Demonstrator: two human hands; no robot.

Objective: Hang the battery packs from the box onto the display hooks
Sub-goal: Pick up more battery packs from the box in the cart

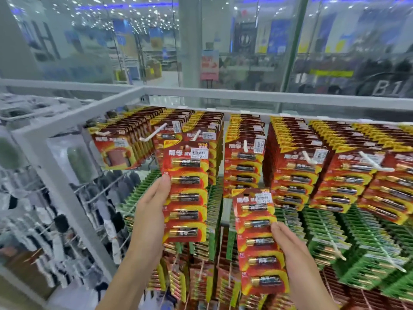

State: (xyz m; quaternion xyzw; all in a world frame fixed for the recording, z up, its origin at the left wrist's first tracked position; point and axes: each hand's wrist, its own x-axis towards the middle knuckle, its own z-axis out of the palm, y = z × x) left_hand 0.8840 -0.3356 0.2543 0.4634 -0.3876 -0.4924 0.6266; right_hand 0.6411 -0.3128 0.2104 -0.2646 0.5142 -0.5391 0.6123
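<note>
Left pack [185, 191] stands upright in your left grip [154, 206], fingers curled round its side edge, its top just below a white hook [196, 135] on the top row. Right pack [257, 238] is lower, held at its side by your right grip [288, 242], in front of the green rows [324, 231]. Both should be light, stiff cards with slick blisters, likely to swing. Hold the side mid-height and leave the top clear for the hook.

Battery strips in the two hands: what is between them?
Head view: nothing loose; through the gap between the left strip and right strip show green packs hanging behind them.
</note>
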